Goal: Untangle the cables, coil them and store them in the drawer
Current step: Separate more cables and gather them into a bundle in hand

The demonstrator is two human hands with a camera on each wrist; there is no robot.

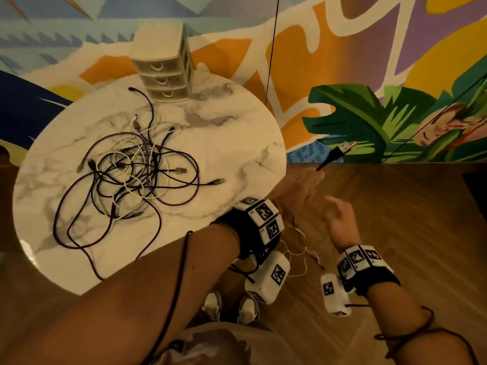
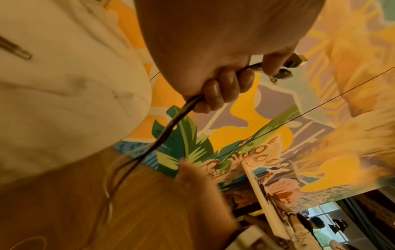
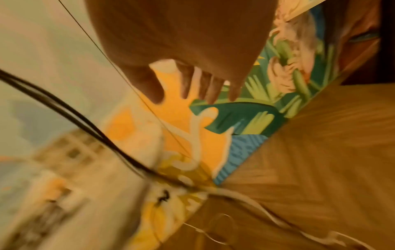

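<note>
Tangled cables [image 1: 123,177], dark and white, lie heaped on the left half of the round marbled surface [image 1: 232,143]. Drawer unit [image 1: 164,67] stands at the far edge, all three drawers shut. Left hand [image 1: 297,198], off the right edge over the wooden floor [image 1: 411,212], has its fingers [image 2: 222,88] curled round dark cables, plug ends [image 1: 342,148] protruding. Right hand [image 1: 340,219], just beside it, fingers [image 3: 211,89] straight and spread, holds nothing.

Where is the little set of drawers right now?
In the head view, the set of drawers stands upright at the far edge of the round marble table, beyond the tangle of cables and close to the painted wall.
</note>
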